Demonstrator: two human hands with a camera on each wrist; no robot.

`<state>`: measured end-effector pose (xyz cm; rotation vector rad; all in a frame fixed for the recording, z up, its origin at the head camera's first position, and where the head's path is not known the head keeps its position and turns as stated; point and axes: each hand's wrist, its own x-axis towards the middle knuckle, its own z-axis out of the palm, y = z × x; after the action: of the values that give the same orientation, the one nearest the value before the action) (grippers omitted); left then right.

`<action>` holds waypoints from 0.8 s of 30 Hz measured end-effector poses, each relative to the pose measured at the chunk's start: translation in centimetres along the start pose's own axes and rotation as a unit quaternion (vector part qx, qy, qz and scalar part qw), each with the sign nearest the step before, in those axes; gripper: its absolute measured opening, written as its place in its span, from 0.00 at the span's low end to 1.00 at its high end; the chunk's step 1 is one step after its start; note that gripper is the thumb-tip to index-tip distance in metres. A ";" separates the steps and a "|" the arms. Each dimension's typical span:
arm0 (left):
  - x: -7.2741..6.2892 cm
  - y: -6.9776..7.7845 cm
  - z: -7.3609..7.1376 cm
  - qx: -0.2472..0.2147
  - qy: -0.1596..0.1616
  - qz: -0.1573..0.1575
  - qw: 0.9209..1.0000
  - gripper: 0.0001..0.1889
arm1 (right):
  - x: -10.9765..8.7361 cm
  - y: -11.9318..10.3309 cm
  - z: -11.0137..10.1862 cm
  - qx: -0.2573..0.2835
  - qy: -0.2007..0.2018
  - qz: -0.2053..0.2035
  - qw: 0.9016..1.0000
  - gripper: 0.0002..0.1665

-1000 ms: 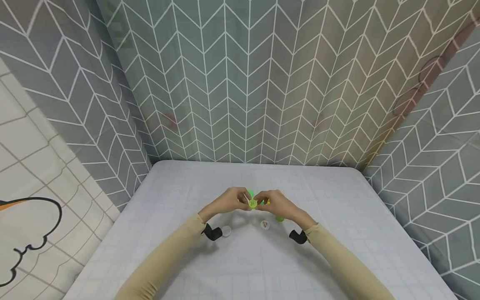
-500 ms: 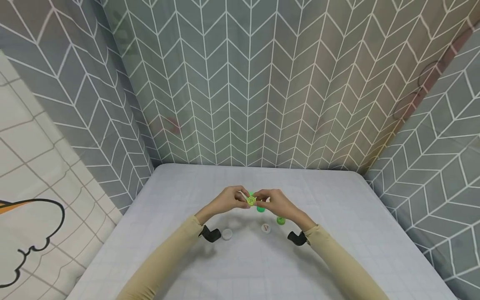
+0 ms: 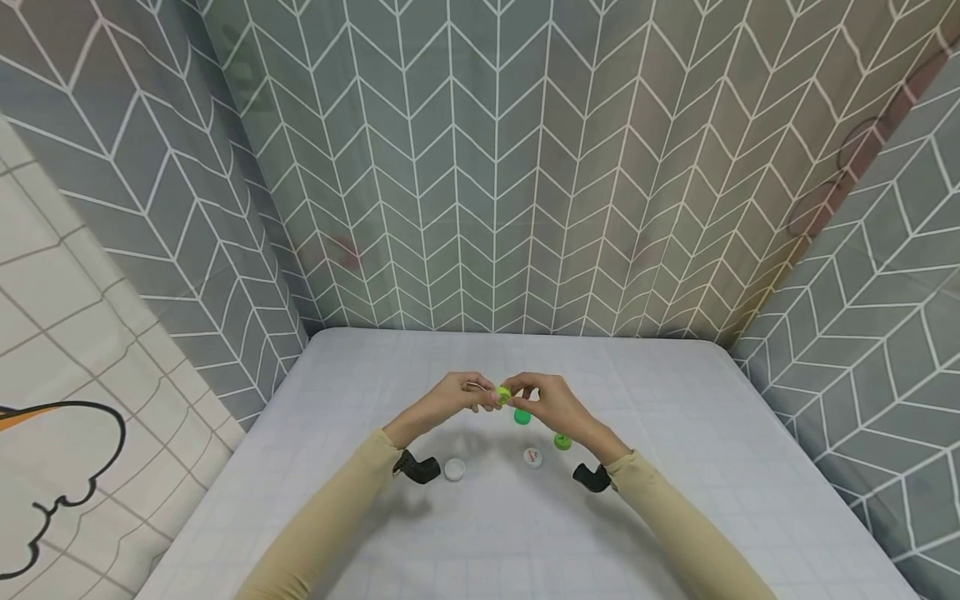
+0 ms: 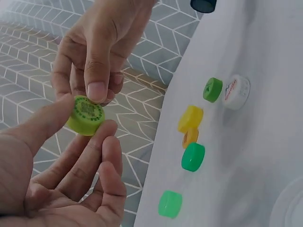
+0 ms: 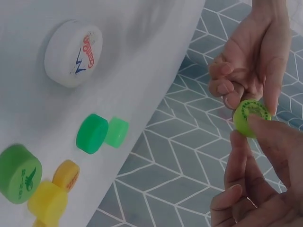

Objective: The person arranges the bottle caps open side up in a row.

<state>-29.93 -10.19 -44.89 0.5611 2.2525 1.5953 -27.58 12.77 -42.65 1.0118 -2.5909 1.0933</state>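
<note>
A lime-green bottle cap (image 4: 86, 116) with dark print on its face is held in the air between both hands. My left hand (image 3: 450, 398) pinches its edge with thumb and finger. From the other side, my right hand (image 3: 551, 402) pinches the same cap (image 5: 246, 124), its thumb lying over the printed face. Below the hands on the table are a green cap (image 5: 92, 134), a light green cap (image 5: 117, 132), a yellow cap (image 5: 48, 201), an orange cap (image 5: 66, 175) and a printed green cap (image 5: 20, 174).
A white cap with red and blue lettering (image 3: 532, 457) lies nearer me. Another white cap (image 3: 454, 469) sits left of it. Black wrist mounts (image 3: 420, 468) hang under both forearms. The white-covered table (image 3: 480, 533) ends at a patterned curtain (image 3: 480, 208).
The lime-green cap has been turned between the fingers, so its round face shows less to the head view. The hands have shifted slightly, uncovering the green cap on the table.
</note>
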 end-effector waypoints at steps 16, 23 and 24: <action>-1.1 0.7 -0.3 0.047 0.014 0.011 0.999 0.21 | 0.0 -0.3 0.8 -0.005 0.006 -0.037 0.999 0.18; -1.5 1.1 0.0 0.134 0.052 0.060 0.988 0.17 | 0.0 -0.9 0.8 -0.008 -0.018 0.005 1.000 0.17; -1.6 1.1 0.0 0.140 0.053 0.060 0.987 0.17 | -0.1 -1.0 0.8 -0.014 -0.022 0.012 1.000 0.17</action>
<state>-28.36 -10.63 -43.78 0.7103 2.5906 1.3976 -26.81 11.74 -42.73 1.0130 -2.6515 1.0474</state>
